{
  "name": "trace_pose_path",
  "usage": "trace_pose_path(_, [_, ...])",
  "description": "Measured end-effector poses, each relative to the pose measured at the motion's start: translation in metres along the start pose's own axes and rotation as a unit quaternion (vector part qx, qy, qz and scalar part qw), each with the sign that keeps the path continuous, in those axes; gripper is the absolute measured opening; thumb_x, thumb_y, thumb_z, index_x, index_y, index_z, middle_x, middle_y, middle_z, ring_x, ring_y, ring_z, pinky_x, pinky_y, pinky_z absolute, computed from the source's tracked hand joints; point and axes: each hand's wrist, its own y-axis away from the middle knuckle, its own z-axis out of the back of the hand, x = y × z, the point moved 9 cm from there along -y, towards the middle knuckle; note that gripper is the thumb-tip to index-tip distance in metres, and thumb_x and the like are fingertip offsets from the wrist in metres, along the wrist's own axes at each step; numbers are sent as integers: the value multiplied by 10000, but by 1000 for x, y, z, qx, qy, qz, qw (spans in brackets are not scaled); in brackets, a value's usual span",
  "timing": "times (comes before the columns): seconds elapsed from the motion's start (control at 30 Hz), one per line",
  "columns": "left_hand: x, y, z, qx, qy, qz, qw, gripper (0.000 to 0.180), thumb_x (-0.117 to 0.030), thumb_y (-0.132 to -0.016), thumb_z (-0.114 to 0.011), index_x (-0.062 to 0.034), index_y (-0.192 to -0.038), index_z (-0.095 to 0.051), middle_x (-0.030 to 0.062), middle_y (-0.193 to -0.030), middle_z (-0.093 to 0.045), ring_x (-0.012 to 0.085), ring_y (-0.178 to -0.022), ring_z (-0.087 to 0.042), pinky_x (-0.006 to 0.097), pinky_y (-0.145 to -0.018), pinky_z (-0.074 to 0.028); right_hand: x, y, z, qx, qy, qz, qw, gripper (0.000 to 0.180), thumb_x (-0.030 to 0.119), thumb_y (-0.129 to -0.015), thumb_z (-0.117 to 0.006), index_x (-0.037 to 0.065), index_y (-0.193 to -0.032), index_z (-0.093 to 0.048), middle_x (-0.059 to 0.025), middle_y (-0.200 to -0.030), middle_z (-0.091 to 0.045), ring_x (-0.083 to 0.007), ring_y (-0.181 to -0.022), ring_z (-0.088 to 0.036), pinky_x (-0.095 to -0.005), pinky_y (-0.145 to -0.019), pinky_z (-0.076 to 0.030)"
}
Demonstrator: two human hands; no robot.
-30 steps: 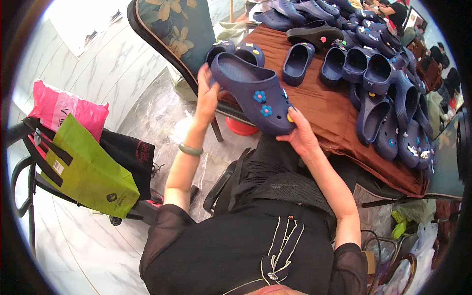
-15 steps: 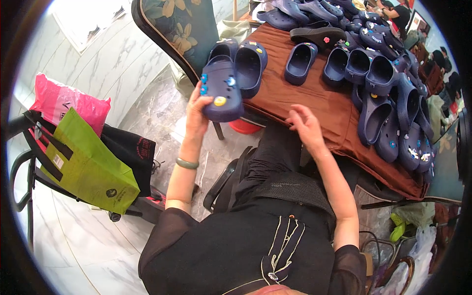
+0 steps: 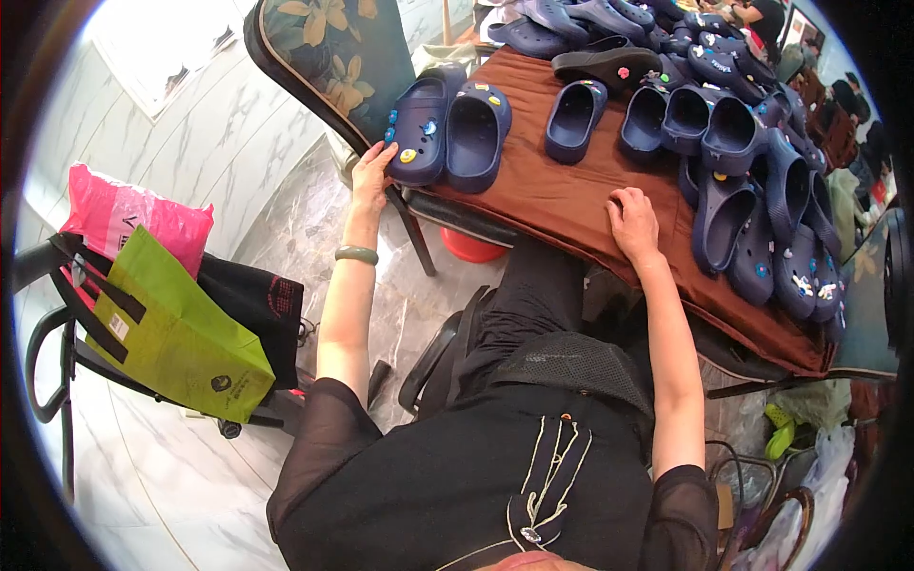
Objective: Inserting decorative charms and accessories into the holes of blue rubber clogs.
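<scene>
My left hand (image 3: 370, 175) grips the toe edge of a navy clog (image 3: 417, 143), which stands at the table's left end. Blue, white and yellow charms dot that clog's upper. Beside it stands another navy clog (image 3: 476, 138), its opening toward me. My right hand (image 3: 633, 224) rests on the brown tablecloth (image 3: 547, 205) near the front edge, fingers loosely bent and apart, holding nothing. A single navy clog (image 3: 575, 122) stands beyond it, toward the middle. Several more navy clogs (image 3: 728, 224) are heaped along the right side.
A floral-backed chair (image 3: 333, 67) stands at the table's left end. At left, a green bag (image 3: 181, 328) and a pink package (image 3: 143, 209) hang or rest on a black frame. Below the table edge is a red stool (image 3: 473, 246). Other people (image 3: 762, 24) are at the far right.
My left hand has moved the charm-covered clog away from me and set it down beside the other clog. My right hand has lowered onto the cloth, slightly rightward.
</scene>
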Motion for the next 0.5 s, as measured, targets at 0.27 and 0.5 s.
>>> trace_pose_path(0.27, [-82,60,-41,-138,-378,-404,821,558,-404,-774,-674,-41,-1185,-568,153,-1179,-546,334,-1217,-404,453,-1012,-298,7,2,1,-11,23,17,1000,187,163,-819,-631,70,-977,-593,-102,-1013,-557,-307,-933,-542,-408,-812,-459])
trace_pose_path(0.5, [-67,90,-76,-38,-548,-425,719,741,-468,-715,-719,-39,-1273,-488,202,-1324,-417,379,-1285,-307,504,-1036,-251,49,-29,-11,-22,-29,83,996,353,144,-815,-631,29,-1132,-527,-167,-1116,-544,-332,-1026,-529,-388,-872,-455])
